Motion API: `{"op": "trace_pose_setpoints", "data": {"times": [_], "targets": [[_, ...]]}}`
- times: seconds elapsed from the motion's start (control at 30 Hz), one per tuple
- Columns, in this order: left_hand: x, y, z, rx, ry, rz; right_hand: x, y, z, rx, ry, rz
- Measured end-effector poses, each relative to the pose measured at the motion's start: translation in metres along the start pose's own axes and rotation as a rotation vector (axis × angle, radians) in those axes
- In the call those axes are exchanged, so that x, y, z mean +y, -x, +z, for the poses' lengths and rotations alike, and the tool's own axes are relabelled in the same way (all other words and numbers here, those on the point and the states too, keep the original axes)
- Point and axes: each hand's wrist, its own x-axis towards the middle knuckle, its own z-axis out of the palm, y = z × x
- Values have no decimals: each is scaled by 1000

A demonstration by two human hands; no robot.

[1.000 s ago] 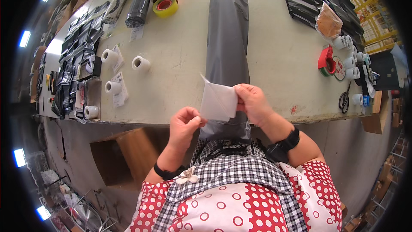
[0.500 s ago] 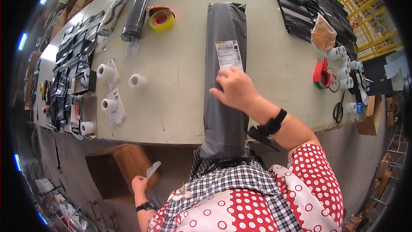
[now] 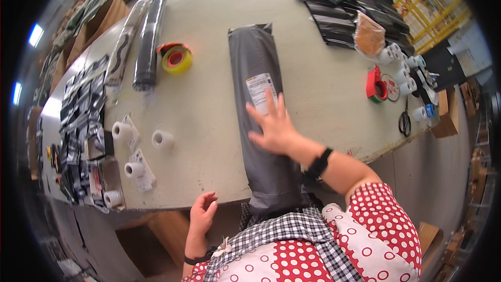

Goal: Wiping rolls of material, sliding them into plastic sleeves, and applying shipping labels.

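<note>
A long grey plastic-wrapped package [image 3: 255, 162] runs from my body out across the table, its near end hanging past the edge. On its upper face sits a white printed label [image 3: 259, 86]. My right hand [image 3: 274, 129] lies over the lower part of that label and the plastic below it, fingers spread; it grips nothing. Off the table's front edge, left of the package, my left hand [image 3: 202, 214] is raised with the thumb apart from the fingers. Nothing shows in it.
A yellow tape roll [image 3: 177, 61] and long wrapped rolls [image 3: 150, 47] lie at the far left. White label rolls [image 3: 163, 138] stand nearer. Black plastic bags [image 3: 339, 13] are piled far right, with a red tape dispenser [image 3: 376, 86] and scissors [image 3: 405, 120] on the right side.
My left hand has come up toward the table edge, and the white slip it held is out of sight. My right hand has spread its fingers over the label. The view has shifted.
</note>
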Motion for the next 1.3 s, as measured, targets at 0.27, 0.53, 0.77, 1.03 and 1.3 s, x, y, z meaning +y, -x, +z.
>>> {"op": "trace_pose_setpoints", "data": {"times": [0.27,0.53,0.77,1.03,1.3], "targets": [[86,-143,140,-431,495,-77,-6,172,18,-121,-767,558],[109,-130,201,-745,658,-319,27,293,-67,-44,-325,430],[93,-41,350,-892,407,-275,17,512,-55,478,-299,633],[16,159,536,-1463,164,-309,-43,763,28,1430,-1732,1134],[-43,332,704,-2291,-332,-605,-122,868,105,2268,-1901,1035]]}}
